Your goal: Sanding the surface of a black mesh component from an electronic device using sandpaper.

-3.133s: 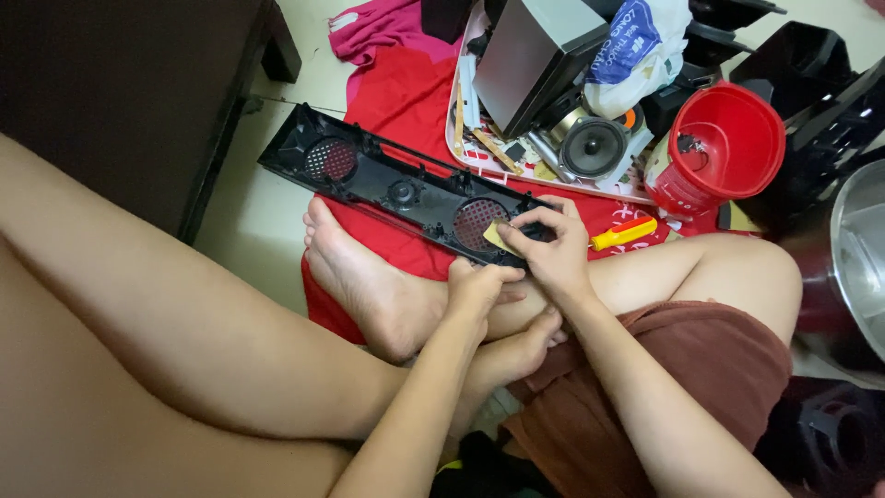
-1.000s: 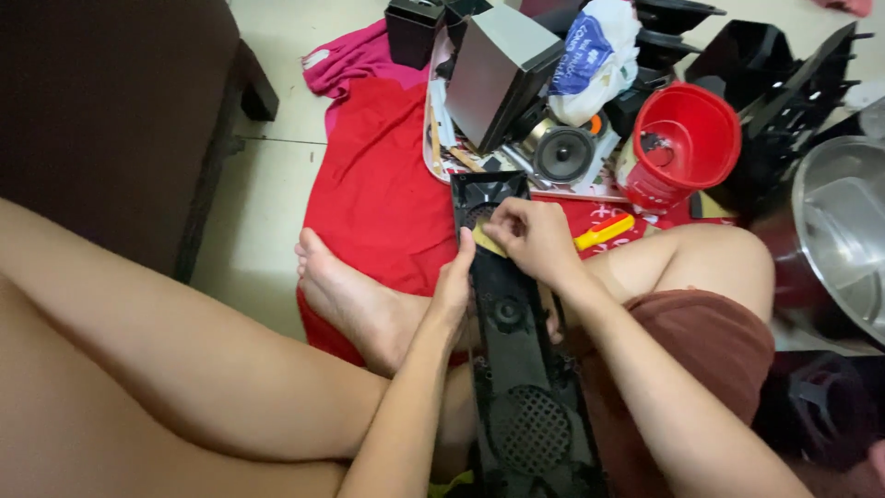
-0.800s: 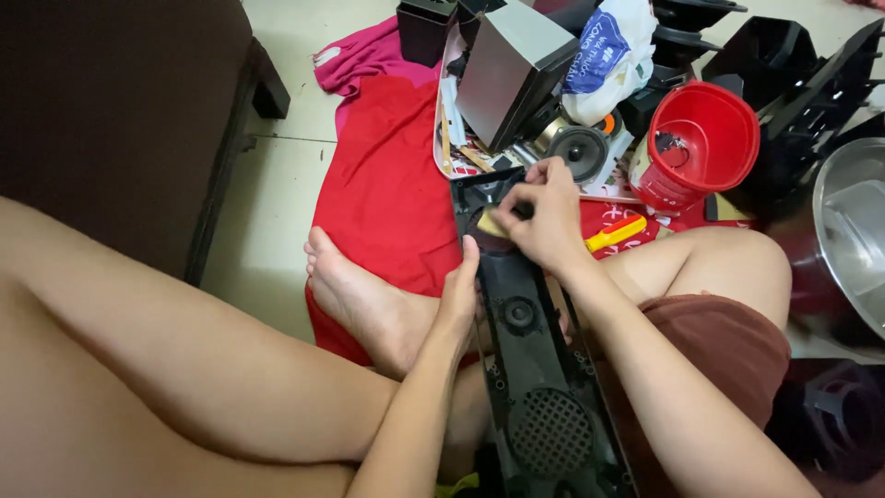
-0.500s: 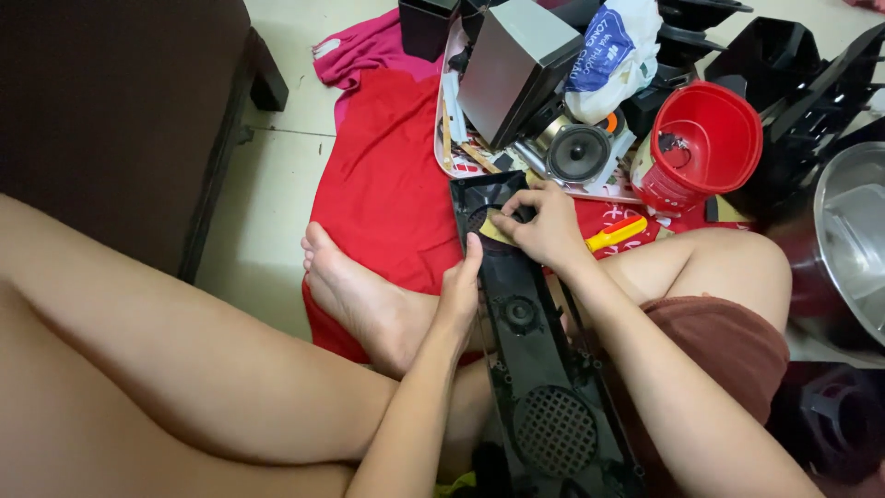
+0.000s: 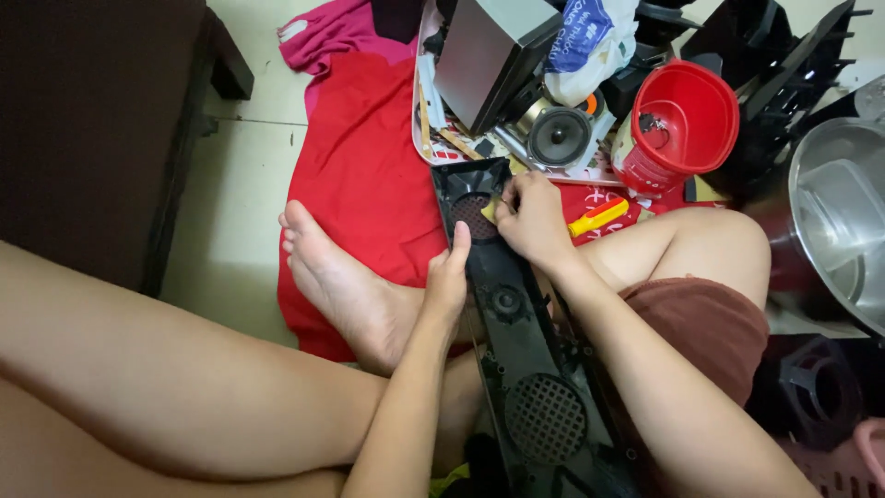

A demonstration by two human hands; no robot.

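A long black plastic speaker panel with round grilles lies lengthwise over my crossed legs, its far end on the red cloth. My left hand grips the panel's left edge, thumb pointing up. My right hand rests on the panel's far end, fingers pinched around a small yellowish piece next to the upper grille; what that piece is I cannot tell.
A red cloth covers the floor ahead. Beyond it lie a silver box, a loose speaker cone, a red bucket and a yellow-handled screwdriver. A steel pot stands right, dark furniture left.
The panel, lying crosswise on the cloth three seconds ago, now runs lengthwise over my legs. In the last second my hands barely moved; the right hand stays at the far end.
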